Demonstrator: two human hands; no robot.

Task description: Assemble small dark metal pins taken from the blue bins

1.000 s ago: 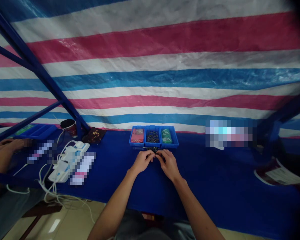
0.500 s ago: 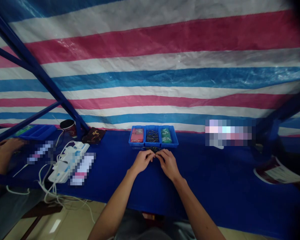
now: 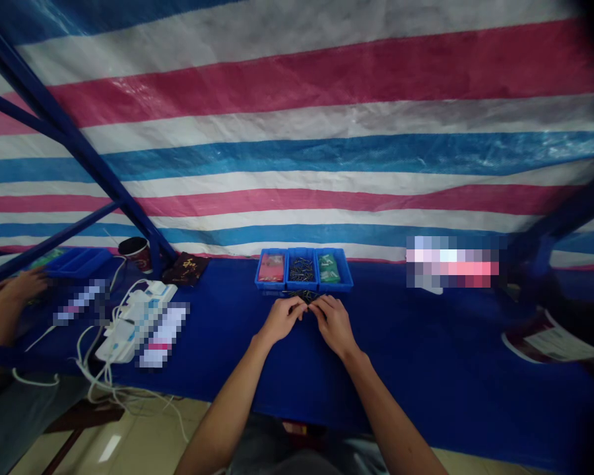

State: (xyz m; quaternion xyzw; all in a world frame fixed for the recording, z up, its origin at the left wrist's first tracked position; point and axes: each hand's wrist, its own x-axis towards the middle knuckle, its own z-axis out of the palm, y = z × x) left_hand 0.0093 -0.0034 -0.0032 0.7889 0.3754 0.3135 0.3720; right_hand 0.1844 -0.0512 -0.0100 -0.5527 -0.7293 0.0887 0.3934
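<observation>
My left hand and my right hand meet fingertip to fingertip over the blue tabletop, each closed in a pinch. Whatever lies between the fingers is too small and hidden to name. Just beyond the fingertips is a small heap of dark, thin, screw-like pieces. Behind it stand three joined blue bins. The left bin holds a pink-red packet, and the middle one more dark screw-like pieces. In the right bin is a green packet.
To the left lie a white power strip with tangled cables, a brown packet and a dark cup. Farther left, a co-worker's hand is near a blue tray. A blue frame post slants there; a maroon-and-white container stands right.
My hands stay in nearly the same place, with only slight finger movement. The co-worker's hand at the far left has shifted slightly.
</observation>
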